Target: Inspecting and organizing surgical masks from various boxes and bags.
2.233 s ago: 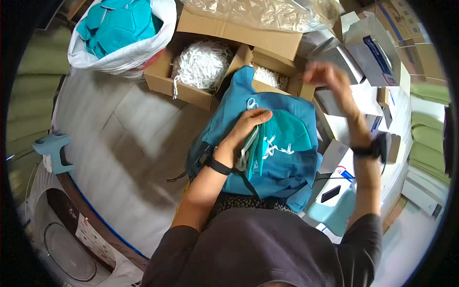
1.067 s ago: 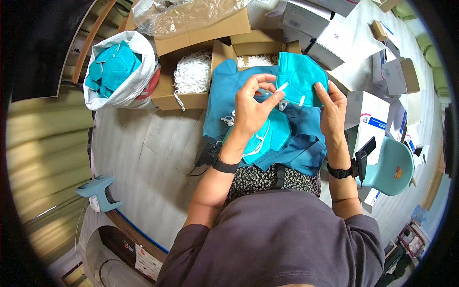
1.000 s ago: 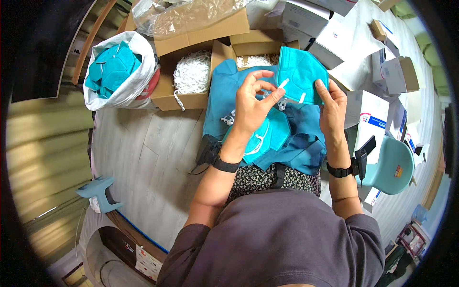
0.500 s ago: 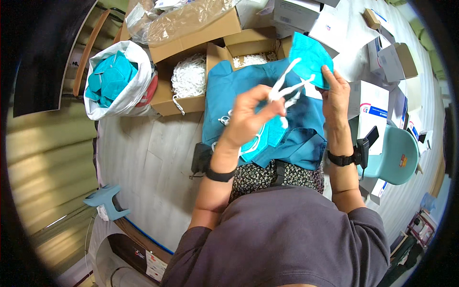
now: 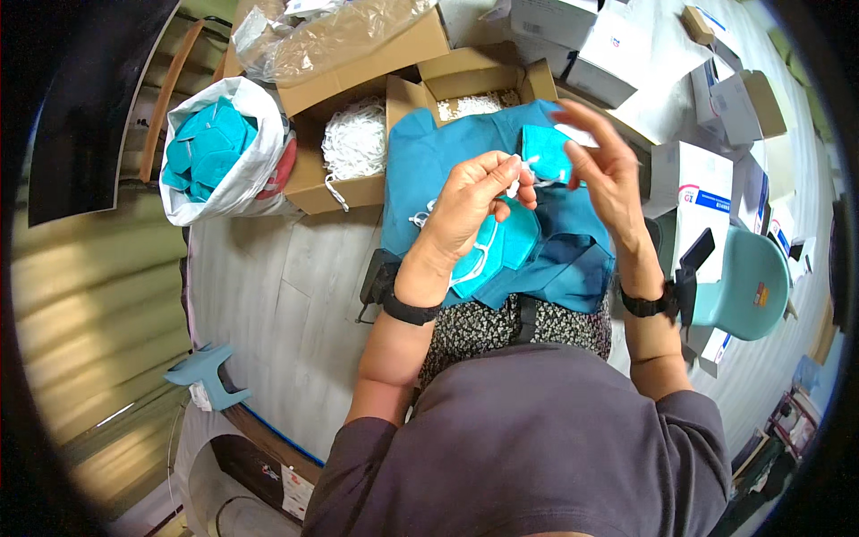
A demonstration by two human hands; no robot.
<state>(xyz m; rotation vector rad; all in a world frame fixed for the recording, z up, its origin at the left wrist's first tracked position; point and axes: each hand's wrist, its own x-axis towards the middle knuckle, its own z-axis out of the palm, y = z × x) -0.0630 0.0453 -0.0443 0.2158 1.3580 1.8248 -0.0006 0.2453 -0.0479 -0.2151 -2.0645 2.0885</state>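
Note:
My left hand (image 5: 472, 204) is raised over my lap and pinches a white elastic strap (image 5: 516, 167) between thumb and fingers. The strap runs to a folded teal face mask (image 5: 544, 152), which my right hand (image 5: 604, 166) holds at its right edge with fingers spread. A few more teal masks (image 5: 501, 251) lie under my left hand on a blue cloth (image 5: 420, 166) spread over my lap. Both wrists wear black bands.
A white bag of teal masks (image 5: 215, 148) stands at the left. Cardboard boxes hold white straps (image 5: 356, 139); a clear plastic bag (image 5: 340, 40) lies behind. White cartons (image 5: 707, 183) and a teal chair (image 5: 752, 282) are at the right, a pale blue tape dispenser (image 5: 210, 376) lower left.
My right hand came back from the cartons on the right to the mask. The two straps stretched between both hands half a second ago are now drawn in, and the mask sits lower.

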